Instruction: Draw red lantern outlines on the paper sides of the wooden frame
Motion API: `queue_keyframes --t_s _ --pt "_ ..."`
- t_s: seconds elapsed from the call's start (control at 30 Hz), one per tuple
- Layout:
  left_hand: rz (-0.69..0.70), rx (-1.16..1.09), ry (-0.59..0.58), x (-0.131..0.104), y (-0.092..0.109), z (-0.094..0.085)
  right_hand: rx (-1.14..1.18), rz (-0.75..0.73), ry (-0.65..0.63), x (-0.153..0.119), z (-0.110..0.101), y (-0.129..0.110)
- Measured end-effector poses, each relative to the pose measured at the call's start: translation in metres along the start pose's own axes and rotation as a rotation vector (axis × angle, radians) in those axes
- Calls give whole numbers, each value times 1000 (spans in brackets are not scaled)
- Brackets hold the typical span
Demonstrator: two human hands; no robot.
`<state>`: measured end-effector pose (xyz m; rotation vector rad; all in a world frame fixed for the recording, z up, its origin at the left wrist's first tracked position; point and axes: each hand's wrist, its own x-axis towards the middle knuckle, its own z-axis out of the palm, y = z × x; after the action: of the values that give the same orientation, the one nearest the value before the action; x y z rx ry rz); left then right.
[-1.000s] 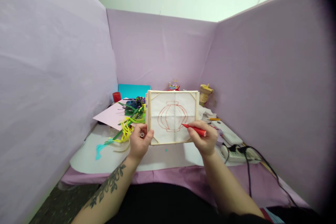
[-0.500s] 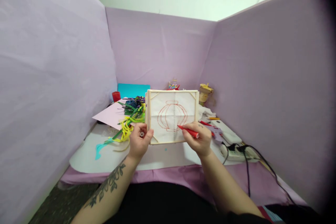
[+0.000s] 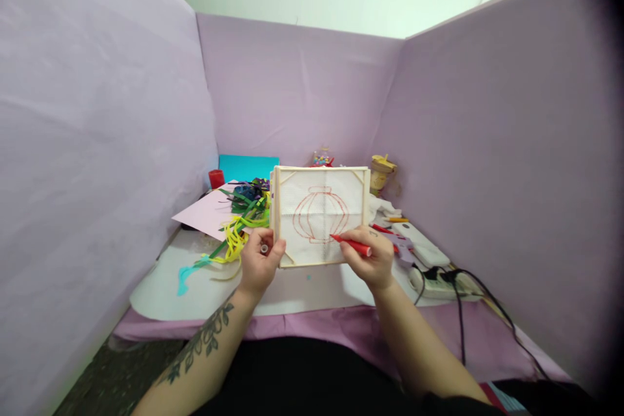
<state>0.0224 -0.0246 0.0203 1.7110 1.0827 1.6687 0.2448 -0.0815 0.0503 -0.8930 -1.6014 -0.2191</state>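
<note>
Item: wooden-framed paper panel (image 3: 319, 216), held upright above the near part of the white work mat (image 3: 195, 292), its face toward the camera and bearing a red outline drawing of a lantern (image 3: 320, 214). Left hand (image 3: 260, 264) closed on the panel's lower left corner, thumb on the front face; a small cap-like piece showed between its fingers, kind not discernible. Right hand (image 3: 373, 258) closed around a red marker (image 3: 351, 245), the tip touching the paper at the lower right of the drawing. Surroundings: heap of yellow, green and teal paper strips (image 3: 234, 234) left of the panel, pink sheet (image 3: 207, 213) and teal sheet (image 3: 247, 168) behind them, small red cup (image 3: 216, 179) at the far left. Right of the hands lay a white power strip (image 3: 439, 283) with black cables, near the lilac partition (image 3: 497, 162).
</note>
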Motion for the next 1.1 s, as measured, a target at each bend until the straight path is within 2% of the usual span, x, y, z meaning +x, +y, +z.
queue_keyframes --t_s 0.57,0.7,0.8,1.1 --pt "-14 -11 1 0 1 0 32 11 -40 1 -3 -2" --pt "-11 -4 1 0 0 1 -8 76 89 2 -4 1" --pt "-4 -4 3 0 0 1 -67 53 166 4 -1 6" --pt "0 -1 0 0 1 0 -100 5 180 5 4 8"
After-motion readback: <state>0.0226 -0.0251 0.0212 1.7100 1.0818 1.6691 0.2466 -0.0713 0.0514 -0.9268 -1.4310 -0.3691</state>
